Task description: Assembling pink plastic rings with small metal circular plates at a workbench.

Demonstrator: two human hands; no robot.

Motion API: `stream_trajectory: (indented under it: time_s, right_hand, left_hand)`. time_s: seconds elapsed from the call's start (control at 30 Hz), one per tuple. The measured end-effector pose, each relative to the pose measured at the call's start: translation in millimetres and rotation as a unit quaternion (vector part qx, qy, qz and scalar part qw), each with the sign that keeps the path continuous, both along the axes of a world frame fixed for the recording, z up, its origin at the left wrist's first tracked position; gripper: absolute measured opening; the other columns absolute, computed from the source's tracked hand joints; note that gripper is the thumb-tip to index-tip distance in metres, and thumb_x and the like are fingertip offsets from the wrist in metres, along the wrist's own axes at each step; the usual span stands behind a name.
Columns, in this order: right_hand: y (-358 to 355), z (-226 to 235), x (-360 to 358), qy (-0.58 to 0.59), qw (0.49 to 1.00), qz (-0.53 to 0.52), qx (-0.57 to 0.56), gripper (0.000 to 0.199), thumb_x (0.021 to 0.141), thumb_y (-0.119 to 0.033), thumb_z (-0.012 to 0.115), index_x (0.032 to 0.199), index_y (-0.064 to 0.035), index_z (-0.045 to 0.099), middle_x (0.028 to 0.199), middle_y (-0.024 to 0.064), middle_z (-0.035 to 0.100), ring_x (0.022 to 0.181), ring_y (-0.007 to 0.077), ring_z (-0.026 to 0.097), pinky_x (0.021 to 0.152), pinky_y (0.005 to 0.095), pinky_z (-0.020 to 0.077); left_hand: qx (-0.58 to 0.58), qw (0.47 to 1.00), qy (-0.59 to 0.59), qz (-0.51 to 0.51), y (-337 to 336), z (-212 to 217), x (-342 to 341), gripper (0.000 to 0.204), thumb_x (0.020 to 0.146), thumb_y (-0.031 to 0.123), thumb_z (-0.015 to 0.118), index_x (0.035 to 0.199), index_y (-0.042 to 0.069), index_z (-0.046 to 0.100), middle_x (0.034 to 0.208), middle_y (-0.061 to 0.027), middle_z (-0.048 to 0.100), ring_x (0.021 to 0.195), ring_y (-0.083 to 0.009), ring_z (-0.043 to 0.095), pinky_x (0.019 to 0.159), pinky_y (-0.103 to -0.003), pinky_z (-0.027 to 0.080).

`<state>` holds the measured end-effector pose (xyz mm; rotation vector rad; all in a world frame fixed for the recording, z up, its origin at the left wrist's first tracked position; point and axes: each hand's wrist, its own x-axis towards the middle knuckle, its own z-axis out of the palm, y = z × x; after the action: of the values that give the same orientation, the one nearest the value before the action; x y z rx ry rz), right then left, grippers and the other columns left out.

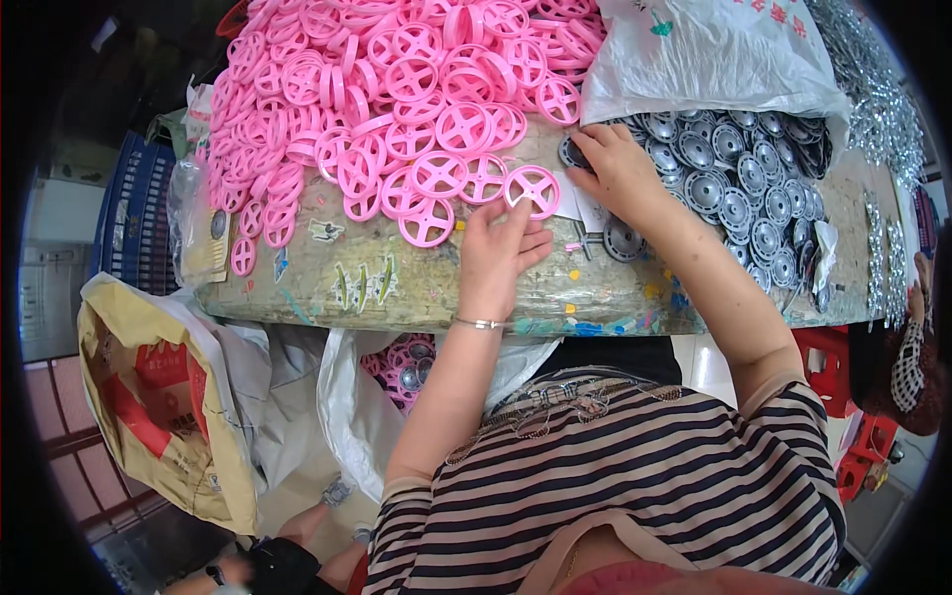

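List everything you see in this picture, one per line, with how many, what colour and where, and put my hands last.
Spoked wheels: too many to count, pink, heaped at left and centre
Round discs: dozens, dark grey, right side
Plastic bag: one, white, above the discs
Tinsel: many strands, silver, far right
Table: one, worn brown-green, under the heaps
Stickers: several, green and white, near front edge
Open sack: one, tan, lower left
Stools: at least two, red, beyond at right
Bracelet: one, silver, left wrist
Striped shirt: one, black and beige, on you
Left hand: one, bare, at a pink wheel
Right hand: one, bare, at a disc
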<state>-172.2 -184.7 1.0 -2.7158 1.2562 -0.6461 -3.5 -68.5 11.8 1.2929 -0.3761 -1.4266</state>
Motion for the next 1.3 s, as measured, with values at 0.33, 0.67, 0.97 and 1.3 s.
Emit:
stream_trajectory:
  time_s: [0.33,0.67,0.97,1.3]
  right_hand:
    - [7.5,22.3,-14.9,-0.208,0.925,-0.08,0.307,0.026,0.095,-0.016,0.053,0.117,-0.0034,0.055,0.089,0.0063,0.063,0.079,0.0105,0.059,0.067,0.0256,0.0496]
    - [74.8,48.8,-5.8,-0.42,0.831,-0.025,0.364,0.038,0.095,-0.011,0.054,0.132,-0.0087,0.048,0.098,0.0,0.06,0.082,0.0047,0.054,0.068,0.0205,0.0462]
    - [92.9,32.9,4.8,-0.325,0.852,-0.046,0.408,0.04,0.094,-0.009,0.055,0.134,-0.009,0.049,0.1,0.0015,0.062,0.087,0.0061,0.055,0.075,0.0224,0.0474]
    - [103.6,50.3,15.4,-0.354,0.854,0.009,0.381,0.039,0.093,-0.006,0.055,0.132,-0.0037,0.049,0.108,0.0033,0.061,0.096,0.0071,0.056,0.084,0.0223,0.0457]
  left_hand:
    - [-0.04,0.989,-0.139,-0.028,-1.9,-20.7,-5.0,0.021,0.091,0.013,0.06,0.101,-0.004,0.053,0.083,-0.0104,0.061,0.062,-0.0165,0.064,0.048,-0.025,0.054]
    - [-0.113,0.973,-0.197,0.036,19.2,-32.9,-1.2,0.012,0.093,0.006,0.053,0.099,-0.005,0.052,0.09,-0.0112,0.062,0.076,-0.0158,0.064,0.064,-0.029,0.058]
    - [-0.15,0.943,-0.297,0.022,30.4,-40.3,4.5,0.02,0.092,0.006,0.053,0.11,-0.003,0.055,0.091,-0.0091,0.06,0.082,-0.0158,0.06,0.072,-0.028,0.05]
    - [-0.213,0.857,-0.47,0.007,35.9,-43.6,0.4,0.024,0.09,0.008,0.057,0.111,-0.004,0.055,0.106,-0.0149,0.046,0.088,-0.0226,0.06,0.072,-0.028,0.057]
